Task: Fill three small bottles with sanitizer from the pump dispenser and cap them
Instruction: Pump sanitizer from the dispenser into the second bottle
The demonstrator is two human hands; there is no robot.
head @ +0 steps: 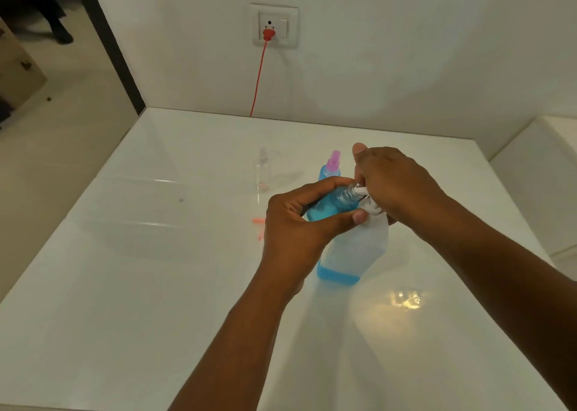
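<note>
My left hand [299, 223] grips a small clear bottle [334, 203] holding blue liquid, tilted with its open neck against the white pump nozzle. My right hand [393, 186] is curled over the pump head of the large translucent dispenser [359, 251], which stands on the table with a low band of blue sanitizer at its base. Behind it stands a small blue-filled bottle with a pink spray cap [331, 167]. Farther left stands an empty clear small bottle [262, 170], with no cap that I can see. A pink cap piece [259, 226] lies on the table beside my left hand.
The glossy white table [140, 254] meets the wall at the back. A red cord [257, 79] runs from a wall socket [274, 26] down behind the table. A white ledge [543, 173] stands at the right. The floor drops off to the left.
</note>
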